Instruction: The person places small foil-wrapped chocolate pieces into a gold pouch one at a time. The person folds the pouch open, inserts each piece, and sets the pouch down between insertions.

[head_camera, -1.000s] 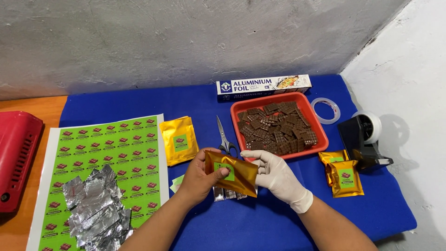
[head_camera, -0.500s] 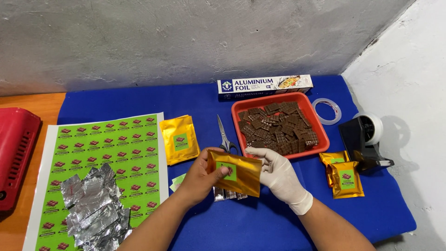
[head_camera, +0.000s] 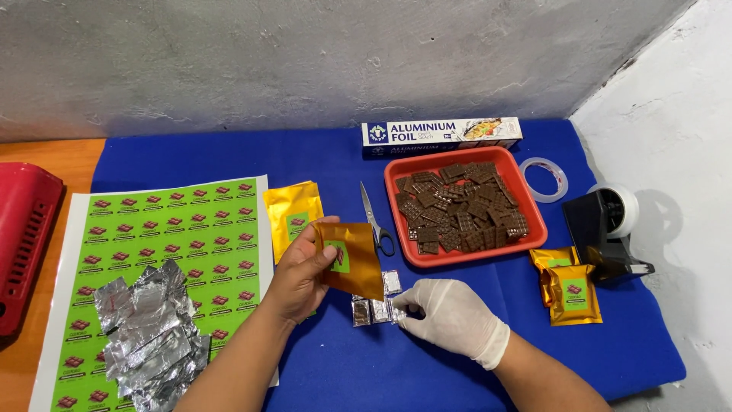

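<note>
Gold pouch [head_camera: 352, 259] in left hand [head_camera: 301, 275]

Landmark: the red rectangular plastic tray [head_camera: 534, 229] on the blue cloth [head_camera: 229, 156]. In it lie small brown chocolate squares [head_camera: 461, 214]. Behind it lies the long cardboard foil box [head_camera: 442, 133]. Left of it lie metal scissors [head_camera: 375, 217], further left a gold foil pouch [head_camera: 292, 216], then a green sticker sheet [head_camera: 168, 236] bearing crumpled foil pieces [head_camera: 149, 336]. Right of it stands a black tape dispenser [head_camera: 606, 229].
</note>
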